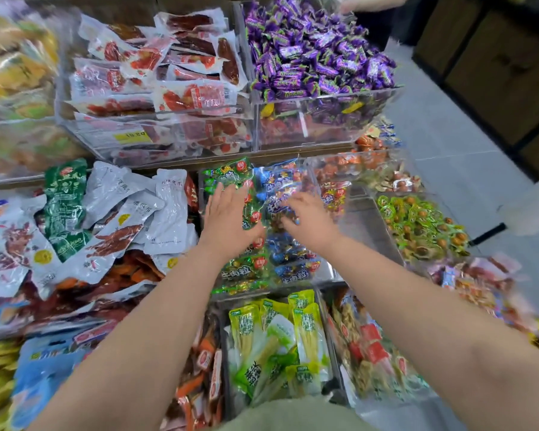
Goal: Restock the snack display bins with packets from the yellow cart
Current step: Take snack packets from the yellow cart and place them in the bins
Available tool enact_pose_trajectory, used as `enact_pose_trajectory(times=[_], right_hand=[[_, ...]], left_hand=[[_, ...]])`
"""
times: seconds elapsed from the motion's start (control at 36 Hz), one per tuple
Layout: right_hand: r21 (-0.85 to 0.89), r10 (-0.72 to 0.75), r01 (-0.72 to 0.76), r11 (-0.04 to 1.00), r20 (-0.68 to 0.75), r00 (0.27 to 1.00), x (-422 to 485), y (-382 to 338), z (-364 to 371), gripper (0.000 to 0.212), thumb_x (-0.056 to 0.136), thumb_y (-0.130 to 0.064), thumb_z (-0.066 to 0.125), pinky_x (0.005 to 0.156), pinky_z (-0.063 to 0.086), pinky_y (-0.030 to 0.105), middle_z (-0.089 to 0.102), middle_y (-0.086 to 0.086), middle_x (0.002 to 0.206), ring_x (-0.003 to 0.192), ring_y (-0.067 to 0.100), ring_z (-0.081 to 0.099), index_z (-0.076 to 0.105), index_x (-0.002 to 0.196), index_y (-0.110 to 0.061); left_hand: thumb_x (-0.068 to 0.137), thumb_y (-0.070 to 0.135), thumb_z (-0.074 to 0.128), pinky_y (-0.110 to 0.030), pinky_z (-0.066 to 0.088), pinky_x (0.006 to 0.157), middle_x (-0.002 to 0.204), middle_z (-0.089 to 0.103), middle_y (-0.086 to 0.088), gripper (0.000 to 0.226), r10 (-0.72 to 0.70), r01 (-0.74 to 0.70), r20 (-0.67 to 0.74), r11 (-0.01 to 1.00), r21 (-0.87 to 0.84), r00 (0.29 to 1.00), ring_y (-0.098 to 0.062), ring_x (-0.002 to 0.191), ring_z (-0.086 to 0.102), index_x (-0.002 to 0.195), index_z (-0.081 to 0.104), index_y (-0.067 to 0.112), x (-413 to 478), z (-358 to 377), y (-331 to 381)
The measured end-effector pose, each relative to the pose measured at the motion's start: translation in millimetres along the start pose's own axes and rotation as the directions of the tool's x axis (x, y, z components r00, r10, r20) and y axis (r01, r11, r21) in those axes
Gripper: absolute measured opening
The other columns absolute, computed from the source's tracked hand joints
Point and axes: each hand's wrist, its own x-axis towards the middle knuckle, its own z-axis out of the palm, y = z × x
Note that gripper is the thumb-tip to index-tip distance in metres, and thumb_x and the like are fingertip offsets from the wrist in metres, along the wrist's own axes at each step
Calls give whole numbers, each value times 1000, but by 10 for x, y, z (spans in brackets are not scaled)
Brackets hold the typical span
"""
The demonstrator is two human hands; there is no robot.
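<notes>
Two bare hands reach over the middle bin [325,273], a clear-walled one that holds green packets [240,269] on its left side and blue packets [296,270] on its right. Our left hand [227,213] lies palm down on the green packets, fingers straight and spread, gripping nothing. Our right hand [308,219] hovers on the blue packets; its fingertips are smeared by motion, so we cannot tell whether they pinch a packet or only touch.

Behind the middle bin and up a tier, the sweet box [324,126] is heaped with purple sweets [318,57], and left of that the meat box [122,135] is stacked with red meat packets [168,88].

Left of the middle bin, white pouches [122,213] lie in a loose pile. Right of it, small green-wrapped sweets [423,228] fill another compartment. Nearer us than the middle bin, the near bin [225,343] holds yellow-green packets [293,337] standing on end.
</notes>
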Motion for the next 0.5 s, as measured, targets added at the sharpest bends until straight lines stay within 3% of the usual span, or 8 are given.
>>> enact_pose_trajectory(times=[0.06, 0.11, 0.17, 0.19, 0.28, 0.36, 0.42, 0.5], right_hand=[[141, 52, -44, 989, -56, 997, -285, 3, 58, 26, 85, -10, 61, 87, 31, 25, 60, 15, 110, 107, 27, 50, 67, 111, -7], [301, 162, -114, 947, -141, 977, -627, -2, 106, 23, 82, -1, 60, 77, 38, 15, 61, 7, 94, 91, 15, 52, 70, 102, -7], [445, 335, -225, 867, -187, 924, -1019, -25, 147, 21, 82, 0, 60, 68, 36, 1, 57, -10, 83, 78, -1, 51, 71, 96, -12], [512, 418, -272, 815, -194, 888, -1228, -34, 177, 21, 83, 0, 60, 66, 36, 0, 57, -16, 81, 73, -7, 51, 70, 93, -15], [639, 649, -428, 639, -149, 746, -1849, -6, 318, 17, 84, 1, 60, 75, 40, 8, 62, -8, 85, 80, -3, 55, 68, 93, -11], [700, 855, -608, 374, -6, 519, -2577, 67, 500, 15, 87, -2, 59, 77, 40, 23, 62, 4, 89, 84, 13, 53, 69, 98, -4], [689, 926, -704, 175, 128, 356, -3149, 92, 648, 16, 89, -7, 56, 71, 40, 25, 61, 7, 90, 82, 17, 52, 69, 97, -5], [630, 933, -766, -130, 339, 121, -4045, -12, 881, 18, 93, -15, 49, 74, 41, 34, 59, 11, 89, 81, 23, 52, 64, 93, -7]], left_hand=[[89, 34, 61, -35, 23, 113, 146, 44, -10, 56, 48, -64, -98, 983, -171, 994, -26, 139, 33, 140, 46, 19, -189, -70, 161], [90, 23, 62, -26, 41, 93, 117, 66, -6, 27, 67, -100, -101, 925, -366, 993, -21, 108, 60, 116, 66, 19, -436, -126, 350], [90, 17, 62, -23, 44, 72, 87, 69, -1, 11, 104, -104, -30, 839, -533, 994, -14, 75, 60, 92, 69, 25, -710, -117, 523], [90, 15, 61, -23, 43, 68, 76, 66, 1, 17, 126, -90, 18, 801, -592, 992, -12, 68, 58, 81, 66, 28, -840, -78, 600], [94, 11, 58, -21, 45, 58, 65, 60, -2, 28, 172, 81, 266, 680, -729, 948, -10, 56, 58, 71, 59, 28, -1205, 193, 721], [95, 12, 55, -14, 40, 48, 66, 61, 3, 23, 180, 248, 549, 750, -614, 816, 3, 44, 53, 77, 59, 24, -1541, 630, 732], [96, 15, 53, -18, 40, 50, 68, 61, 4, 14, 138, 325, 719, 823, -466, 681, -2, 49, 56, 85, 58, 20, -1781, 932, 706], [98, 20, 49, -20, 37, 53, 71, 59, 2, 18, 36, 371, 870, 895, -247, 492, -10, 56, 53, 80, 53, 19, -2174, 1297, 648]])
